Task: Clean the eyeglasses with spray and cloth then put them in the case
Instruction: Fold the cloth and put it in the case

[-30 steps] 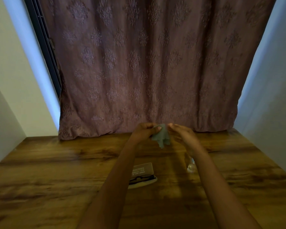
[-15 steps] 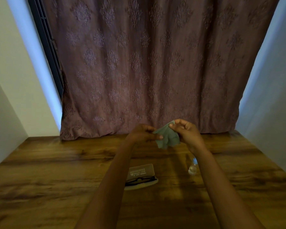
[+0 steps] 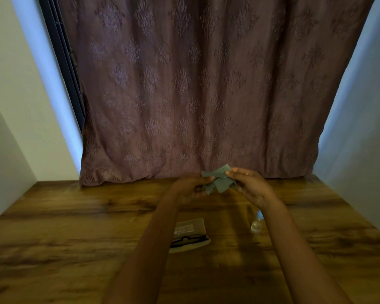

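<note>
I am watching the left hand and right hand holding the green cloth, fingers pinching its edges; the eyeglasses are lying on the open case at its 7 o'clock, spray bottle at 5.

The room is dim; cool bluish daylight leaks past both edges of the mauve patterned fabric curtain onto the pale walls. The brown wood-grain table shows a soft shadow between the arms and blurs toward the bottom. Wide-angle bending splays the walls outward; the grey-green cloth looks soft-edged.
</note>
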